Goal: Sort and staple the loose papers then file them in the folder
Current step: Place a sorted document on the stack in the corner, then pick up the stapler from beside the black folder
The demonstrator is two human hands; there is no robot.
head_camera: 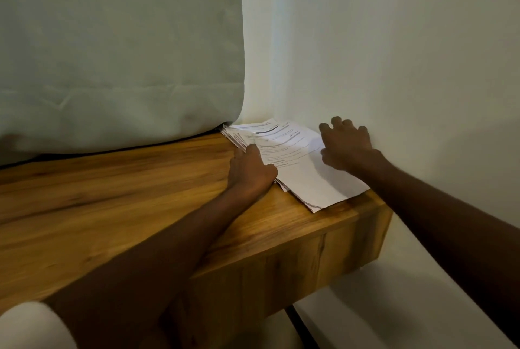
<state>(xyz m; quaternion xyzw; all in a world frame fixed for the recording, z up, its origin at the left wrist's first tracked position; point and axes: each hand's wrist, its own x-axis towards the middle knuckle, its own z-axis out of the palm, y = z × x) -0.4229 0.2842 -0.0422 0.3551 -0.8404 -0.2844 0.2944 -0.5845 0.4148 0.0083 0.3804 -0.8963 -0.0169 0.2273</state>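
A loose stack of white printed papers (298, 168) lies on the far right corner of a wooden ledge (118, 208), against the wall. My left hand (249, 170) rests on the stack's left edge, its thumb on top of the sheets and its fingers curled down at the side. My right hand (346, 146) hovers over the stack's right side next to the wall, fingers spread and slightly bent, holding nothing. No stapler or folder is in view.
A pale green mattress or cushion (118, 53) stands on the ledge at the left, its corner touching the papers' far end. A white wall (394, 53) bounds the right. The ledge's front edge drops to a white floor (380, 306).
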